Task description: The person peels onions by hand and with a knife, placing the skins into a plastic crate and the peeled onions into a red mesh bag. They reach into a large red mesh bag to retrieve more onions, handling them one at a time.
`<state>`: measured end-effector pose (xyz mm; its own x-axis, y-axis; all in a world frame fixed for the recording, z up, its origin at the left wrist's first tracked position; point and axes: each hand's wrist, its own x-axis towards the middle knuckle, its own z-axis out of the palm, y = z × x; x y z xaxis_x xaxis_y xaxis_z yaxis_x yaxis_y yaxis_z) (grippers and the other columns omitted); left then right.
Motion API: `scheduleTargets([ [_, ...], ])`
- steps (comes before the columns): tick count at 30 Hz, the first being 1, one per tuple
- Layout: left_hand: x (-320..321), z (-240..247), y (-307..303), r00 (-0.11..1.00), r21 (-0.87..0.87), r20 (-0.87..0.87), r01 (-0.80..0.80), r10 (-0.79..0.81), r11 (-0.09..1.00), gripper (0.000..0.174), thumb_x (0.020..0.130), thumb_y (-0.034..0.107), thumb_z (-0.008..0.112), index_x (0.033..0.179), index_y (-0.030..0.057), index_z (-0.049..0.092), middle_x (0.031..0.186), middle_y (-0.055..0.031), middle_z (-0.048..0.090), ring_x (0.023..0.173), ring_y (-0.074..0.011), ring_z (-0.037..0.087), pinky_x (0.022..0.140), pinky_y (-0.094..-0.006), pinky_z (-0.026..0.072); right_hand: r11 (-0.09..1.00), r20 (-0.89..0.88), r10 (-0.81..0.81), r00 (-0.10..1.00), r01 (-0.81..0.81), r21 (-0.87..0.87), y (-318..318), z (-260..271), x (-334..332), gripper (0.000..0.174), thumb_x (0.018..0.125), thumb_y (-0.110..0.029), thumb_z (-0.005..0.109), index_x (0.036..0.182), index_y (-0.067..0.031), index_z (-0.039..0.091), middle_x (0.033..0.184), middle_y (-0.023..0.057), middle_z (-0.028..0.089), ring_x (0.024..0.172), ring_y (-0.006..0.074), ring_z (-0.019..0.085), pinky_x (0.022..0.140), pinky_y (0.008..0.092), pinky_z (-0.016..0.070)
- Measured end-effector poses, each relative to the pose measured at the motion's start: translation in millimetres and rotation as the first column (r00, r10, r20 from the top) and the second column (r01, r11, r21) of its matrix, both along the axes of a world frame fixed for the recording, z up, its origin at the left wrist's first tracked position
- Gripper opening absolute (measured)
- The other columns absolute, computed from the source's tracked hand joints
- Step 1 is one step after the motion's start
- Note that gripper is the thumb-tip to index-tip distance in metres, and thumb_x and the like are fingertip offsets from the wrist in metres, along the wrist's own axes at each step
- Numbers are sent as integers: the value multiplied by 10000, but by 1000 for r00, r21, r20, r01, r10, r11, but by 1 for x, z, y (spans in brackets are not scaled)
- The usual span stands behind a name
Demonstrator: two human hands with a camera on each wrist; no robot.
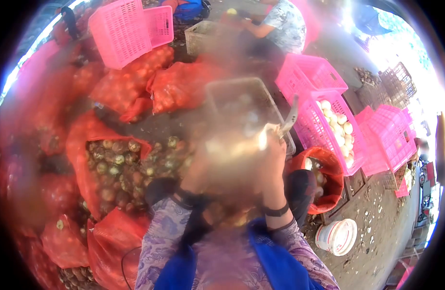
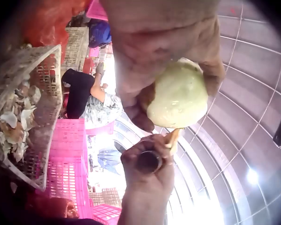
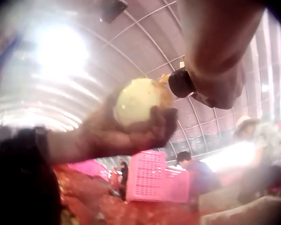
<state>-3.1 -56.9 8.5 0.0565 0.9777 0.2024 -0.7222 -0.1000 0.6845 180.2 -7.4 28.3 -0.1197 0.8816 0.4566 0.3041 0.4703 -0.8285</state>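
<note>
In the left wrist view my left hand point(image 2: 164, 51) curls its fingers round a peeled, pale green-white round vegetable point(image 2: 178, 96); its exact kind does not show. My right hand point(image 2: 147, 164) grips the dark round handle point(image 2: 149, 161) of a knife, close below the vegetable. A strip of brownish peel point(image 2: 172, 138) lies between the two. The knife's curved metal blade point(image 1: 291, 116) sticks up past the right hand in the head view, where a blur hides most of the left hand. From the right wrist, brown skin point(image 3: 165, 93) shows on the vegetable's side facing the knife.
A pale crate point(image 2: 54, 117) holding peel scraps stands in front. To the left, an opened red sack point(image 1: 80, 159) holds unpeeled vegetables. Pink crates point(image 1: 304, 113), one with peeled vegetables, a red-lined tub point(image 1: 336, 191) and a white bucket point(image 1: 336, 237) are right. Another person point(image 1: 285, 26) sits ahead.
</note>
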Motion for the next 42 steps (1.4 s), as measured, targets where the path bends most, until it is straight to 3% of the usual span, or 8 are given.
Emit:
scheduleTargets([
  [2,-1,-2,-1,999,-11,46,-18,19,1000,765,754,223,771,1423,-37,505,1295,-120,646,1208,-230,619,1072,-370,480,920,-674,-135,727,-161,-358,11,9,-1,183,1029,-269,609,1012,-88,630,871,11,632,699,82,596,608,268,493],
  [4,-1,5,-5,987,-21,153,-54,56,998,740,755,191,774,1409,-40,517,1305,-126,642,1212,-238,620,1078,-380,483,892,-695,-191,693,-172,-417,19,11,6,246,1008,-241,635,1120,-23,647,948,36,669,771,119,647,683,273,532],
  [6,-6,2,2,991,-1,87,-101,101,995,708,753,149,775,1391,-36,531,1287,-117,649,1188,-228,631,1058,-370,496,979,9,-172,985,172,-109,34,0,15,396,970,-194,669,1279,44,604,1083,113,721,920,191,705,792,300,558],
  [10,-7,14,5,903,-6,-340,-280,262,960,658,721,32,794,1338,-13,571,1217,-88,672,1101,-180,652,982,-325,530,992,499,-116,859,74,103,-17,60,-10,539,898,-158,698,1378,40,550,1270,250,672,1073,338,706,909,395,550],
  [17,-6,-37,29,566,156,-651,-553,506,819,715,673,67,862,1322,9,569,1185,-71,671,1061,-155,647,941,-312,540,987,526,156,836,-109,-118,-37,53,-18,465,840,-171,706,1295,-96,648,1064,123,723,947,291,704,809,411,564],
  [22,-2,-75,39,302,167,-798,-721,521,673,757,638,92,910,1310,25,567,1162,-59,670,1032,-138,643,912,-303,547,975,445,89,891,-169,144,-31,37,-15,497,802,-138,722,1294,-104,652,1010,117,733,899,308,713,763,416,567],
  [28,-15,-29,16,707,210,-582,-348,403,914,773,631,74,896,1323,17,557,1203,-67,666,1090,-147,640,968,-314,525,999,455,31,890,-47,24,-34,39,-19,515,762,-193,773,1262,-123,673,1045,118,741,927,302,719,776,405,572],
  [42,0,11,-8,981,-83,-136,-147,135,986,689,753,29,692,1413,-11,501,1282,-106,639,1120,-208,653,1003,-351,530,991,271,68,960,-97,95,0,-30,-14,433,812,-287,767,1186,-86,685,973,109,725,846,289,692,745,417,551],
])
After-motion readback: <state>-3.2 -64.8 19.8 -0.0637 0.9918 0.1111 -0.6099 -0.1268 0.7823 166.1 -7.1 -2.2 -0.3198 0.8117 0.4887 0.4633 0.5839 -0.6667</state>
